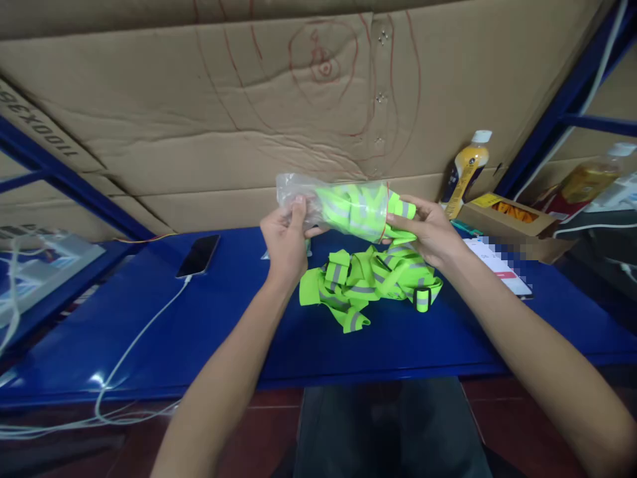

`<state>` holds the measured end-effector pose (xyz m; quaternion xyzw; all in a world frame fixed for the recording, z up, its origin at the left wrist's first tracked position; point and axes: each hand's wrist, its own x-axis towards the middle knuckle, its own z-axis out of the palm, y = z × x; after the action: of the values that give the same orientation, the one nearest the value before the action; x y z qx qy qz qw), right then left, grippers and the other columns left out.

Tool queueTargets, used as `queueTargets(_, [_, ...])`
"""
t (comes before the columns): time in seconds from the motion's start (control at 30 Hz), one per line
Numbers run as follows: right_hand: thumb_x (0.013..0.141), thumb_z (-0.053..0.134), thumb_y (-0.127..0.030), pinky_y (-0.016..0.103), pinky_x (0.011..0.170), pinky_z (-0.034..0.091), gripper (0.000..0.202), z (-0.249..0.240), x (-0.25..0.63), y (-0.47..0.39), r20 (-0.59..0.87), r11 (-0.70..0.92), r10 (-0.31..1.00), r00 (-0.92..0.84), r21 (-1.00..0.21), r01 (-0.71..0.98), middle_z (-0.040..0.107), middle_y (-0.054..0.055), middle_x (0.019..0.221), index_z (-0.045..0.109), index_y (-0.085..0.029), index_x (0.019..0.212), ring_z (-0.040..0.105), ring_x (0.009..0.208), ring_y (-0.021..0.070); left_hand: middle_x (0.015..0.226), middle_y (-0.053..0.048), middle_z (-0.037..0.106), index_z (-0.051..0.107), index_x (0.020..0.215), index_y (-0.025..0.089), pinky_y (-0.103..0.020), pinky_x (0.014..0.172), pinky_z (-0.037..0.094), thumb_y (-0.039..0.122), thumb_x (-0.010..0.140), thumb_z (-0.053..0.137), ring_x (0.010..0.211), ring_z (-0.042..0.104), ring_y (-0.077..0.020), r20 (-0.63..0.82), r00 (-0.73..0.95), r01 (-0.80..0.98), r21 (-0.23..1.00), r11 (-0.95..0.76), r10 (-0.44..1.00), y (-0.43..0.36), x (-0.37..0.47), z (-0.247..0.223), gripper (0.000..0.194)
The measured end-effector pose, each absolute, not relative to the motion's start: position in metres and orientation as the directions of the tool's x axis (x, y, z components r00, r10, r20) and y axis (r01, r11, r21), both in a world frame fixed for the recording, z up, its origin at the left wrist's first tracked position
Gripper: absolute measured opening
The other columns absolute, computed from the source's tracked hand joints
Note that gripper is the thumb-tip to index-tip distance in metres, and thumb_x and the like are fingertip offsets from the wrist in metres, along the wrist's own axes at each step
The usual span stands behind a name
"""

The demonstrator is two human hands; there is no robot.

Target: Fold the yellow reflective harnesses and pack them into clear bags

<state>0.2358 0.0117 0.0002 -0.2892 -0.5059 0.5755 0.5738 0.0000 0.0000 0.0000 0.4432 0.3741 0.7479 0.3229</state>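
- One end of the plastic bag (294, 185) is gripped in our left hand (286, 236).
- Green straps (359, 282) lie just below the bag.
- At its right end, our right hand (430, 229) grips strap ends (407, 210); bag-handling seems underway, calling next for steady fingers.

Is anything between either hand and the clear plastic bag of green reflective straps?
Nothing visible: the left hand grips one end of the bag, and the right hand is at the other, where straps protrude.

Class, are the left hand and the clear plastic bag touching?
Touching. The head view shows the left hand pinching the clear plastic bag at one end, thumb against the plastic.
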Motion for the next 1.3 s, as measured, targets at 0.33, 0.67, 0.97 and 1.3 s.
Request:
queueTargets(0.33, [0.055,0.102,-0.023,0.028,0.051,0.064,0.047,0.001,0.246,0.022,0.183,0.135,0.979,-0.086,-0.909,-0.395,0.082,0.003,0.094,0.082,-0.022,0.097,0.073,0.070,0.0173,0.083,-0.004,0.074,0.067,0.088,0.021,-0.032,0.064,0.069,0.063,0.079,0.087,0.073,0.077,-0.0200,0.341,-0.543,-0.173,0.849,-0.499,0.767,0.019,-0.023,-0.006,0.048])
queueTargets(0.67, [0.064,0.086,-0.035,0.042,0.079,0.070,0.029,0.000,0.262,0.038,0.202,0.187,0.979,0.018,-0.863,-0.469,0.078,0.003,0.089,0.066,-0.025,0.081,0.077,0.086,0.0262,0.119,-0.010,0.073,0.060,0.100,0.024,-0.045,0.088,0.071,0.049,0.086,0.076,0.121,0.074,-0.0278,0.292,-0.669,-0.249,0.778,-0.576,0.684,0.045,-0.053,-0.024,0.032])
queueTargets(0.97, [0.066,0.089,-0.031,0.029,0.054,0.049,0.029,-0.002,0.246,0.015,0.220,0.251,0.931,-0.291,-0.965,0.077,0.073,-0.001,0.081,0.077,-0.025,0.091,0.062,0.062,0.0162,0.120,-0.010,0.074,0.060,0.102,0.024,-0.044,0.088,0.071,0.048,0.088,0.071,0.119,0.075,-0.0275,0.272,-0.641,-0.254,0.808,-0.532,0.718,0.043,-0.042,-0.024,0.030])
queueTargets(1.3, [0.095,0.066,-0.061,0.035,0.082,0.051,0.041,-0.012,0.256,0.030,0.323,0.501,0.811,-0.487,-0.814,0.295,0.080,0.003,0.093,0.082,-0.023,0.090,0.070,0.088,0.0231,0.120,-0.013,0.079,0.066,0.106,0.020,-0.043,0.092,0.070,0.039,0.097,0.067,0.113,0.079,-0.0284,0.227,-0.475,-0.399,0.805,-0.438,0.850,0.033,-0.026,-0.019,0.020])
